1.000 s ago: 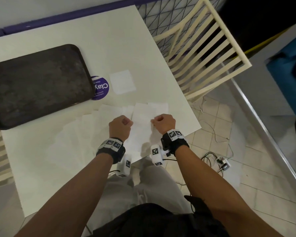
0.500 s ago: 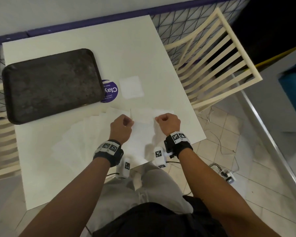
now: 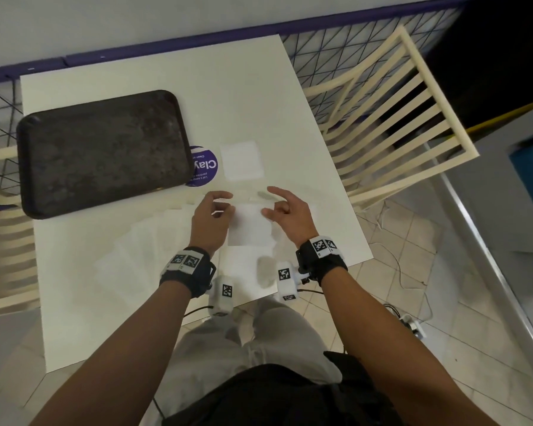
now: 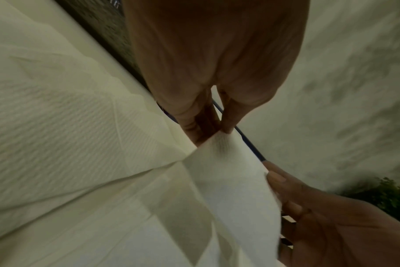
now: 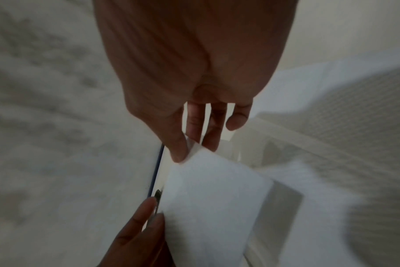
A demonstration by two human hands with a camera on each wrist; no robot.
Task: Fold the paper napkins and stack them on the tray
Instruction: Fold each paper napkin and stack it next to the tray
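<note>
A white paper napkin (image 3: pixel 249 230) hangs lifted between my two hands above the table. My left hand (image 3: pixel 223 207) pinches its left corner between thumb and fingers; the left wrist view shows that pinch (image 4: pixel 220 132) on the napkin (image 4: pixel 228 180). My right hand (image 3: pixel 270 209) pinches the right corner, its other fingers spread, and the right wrist view shows it too (image 5: pixel 192 150). Several flat napkins (image 3: pixel 142 250) lie fanned out under and left of my hands. One folded square napkin (image 3: pixel 242 159) lies beyond them. The dark tray (image 3: pixel 102 152), at the far left, holds nothing.
A round purple sticker (image 3: pixel 204 167) is partly under the tray's right edge. A cream slatted chair (image 3: pixel 394 115) stands off the table's right side. The white table (image 3: pixel 228 87) ends close to my wrists, with tiled floor and cables (image 3: pixel 406 318) below.
Both hands have moved away from my body towards the folded square, carrying the napkin's edge with them. My right hand's other fingers have spread out from a fist.
</note>
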